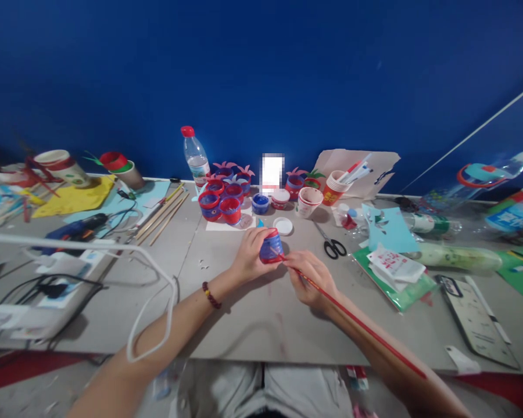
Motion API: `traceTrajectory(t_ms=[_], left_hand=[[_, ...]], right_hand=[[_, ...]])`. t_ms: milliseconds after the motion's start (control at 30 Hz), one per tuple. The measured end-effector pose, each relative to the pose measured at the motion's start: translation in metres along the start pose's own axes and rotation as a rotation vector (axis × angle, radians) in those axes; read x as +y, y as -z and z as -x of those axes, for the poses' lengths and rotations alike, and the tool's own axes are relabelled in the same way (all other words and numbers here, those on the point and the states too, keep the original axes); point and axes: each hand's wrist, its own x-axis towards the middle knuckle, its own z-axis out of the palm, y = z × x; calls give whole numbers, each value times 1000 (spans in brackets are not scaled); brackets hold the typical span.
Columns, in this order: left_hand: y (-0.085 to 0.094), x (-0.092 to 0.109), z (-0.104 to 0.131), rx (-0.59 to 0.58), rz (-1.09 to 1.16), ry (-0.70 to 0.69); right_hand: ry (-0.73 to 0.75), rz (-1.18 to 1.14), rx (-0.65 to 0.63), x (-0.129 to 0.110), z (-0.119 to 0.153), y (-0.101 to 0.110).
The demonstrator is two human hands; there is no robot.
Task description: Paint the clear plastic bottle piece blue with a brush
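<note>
My left hand (249, 253) is closed around a small cup (272, 246) painted blue with red rims, held tilted just above the table. In my right hand (312, 280) I grip a long red paintbrush (357, 321), its tip against the lower right of the cup. Beyond my hands stand an open jar of blue paint (260, 203) and a jar of red paint (280, 199). A white lid (283, 226) lies on the table close behind the cup. Several finished-looking red and blue cups (230, 210) with paper leaves are grouped behind on the left.
Scissors (335, 248) lie right of my hands, near a paper cup (309, 202). A water bottle (196, 158) stands at the back. Wooden sticks (163, 216), a power strip (65, 302) and a white cable (173, 290) are left. A phone (477, 319) and green packet (392, 278) lie right.
</note>
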Motion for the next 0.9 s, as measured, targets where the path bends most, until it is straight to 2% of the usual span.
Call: traceTrajectory(t_ms=[100, 200, 300, 467, 700, 833, 900], left_hand=[[0, 0, 0, -39, 17, 24], [-1, 1, 0, -56, 18, 18], [-2, 2, 0, -24, 14, -2], [0, 4, 0, 16, 33, -62], [3, 2, -2, 46, 7, -40], [2, 2, -3, 21, 4, 19], [2, 2, -2, 6, 9, 41]], right_hand=[[0, -36, 0, -5, 0, -1], [-61, -65, 12, -6, 0, -3], [-122, -49, 38, -6, -2, -4], [-128, 20, 85, -8, -11, 2], [-156, 145, 155, 3, -13, 9], [-189, 132, 98, 9, -3, 5], [-157, 89, 51, 8, 0, 1]])
